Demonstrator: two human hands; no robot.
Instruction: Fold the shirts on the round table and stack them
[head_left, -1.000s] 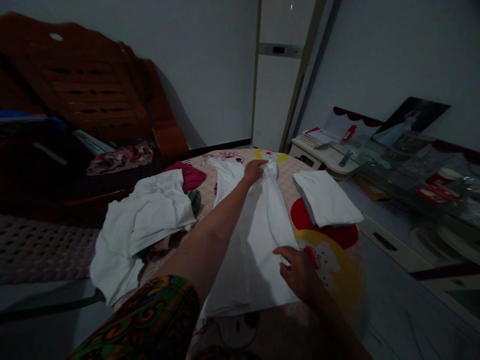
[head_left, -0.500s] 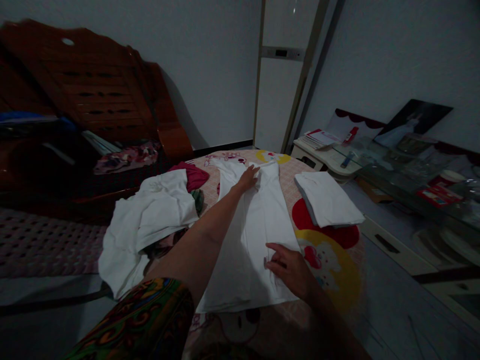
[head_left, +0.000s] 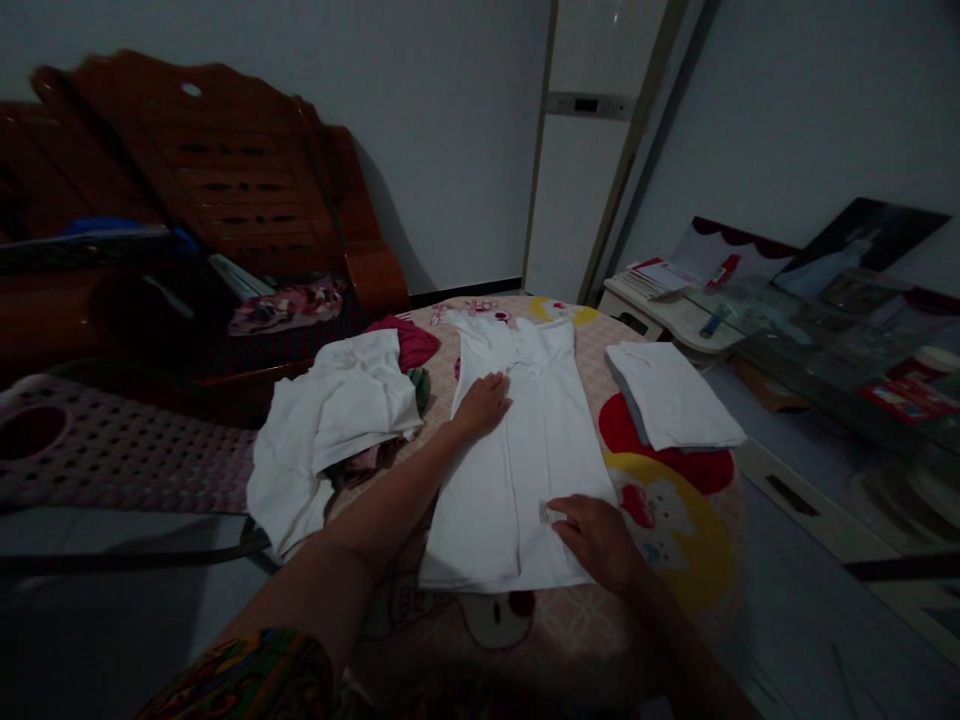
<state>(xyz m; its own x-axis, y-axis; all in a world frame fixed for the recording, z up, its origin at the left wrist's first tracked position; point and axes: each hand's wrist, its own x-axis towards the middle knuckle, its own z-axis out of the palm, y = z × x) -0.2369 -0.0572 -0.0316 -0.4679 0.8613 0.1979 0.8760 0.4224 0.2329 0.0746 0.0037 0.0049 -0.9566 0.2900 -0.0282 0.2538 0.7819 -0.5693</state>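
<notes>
A long white garment (head_left: 517, 450) lies flat, folded lengthwise, on a round table with a patterned pink cloth (head_left: 675, 540). My left hand (head_left: 484, 403) rests palm down on its left side near the middle, fingers stretched out. My right hand (head_left: 596, 530) lies flat on the garment's near right corner, fingers apart, beside a small tag. Neither hand grips the cloth.
A folded white stack (head_left: 671, 395) sits on the table's right side. A heap of white and red clothes (head_left: 345, 420) lies at the left. A wooden bench (head_left: 225, 190) stands behind; a glass-topped low table (head_left: 817, 330) with papers stands at the right.
My left hand let go of the garment's far end and slid back toward me along the cloth, now lying flat. My right hand moved slightly and flattened on the near corner.
</notes>
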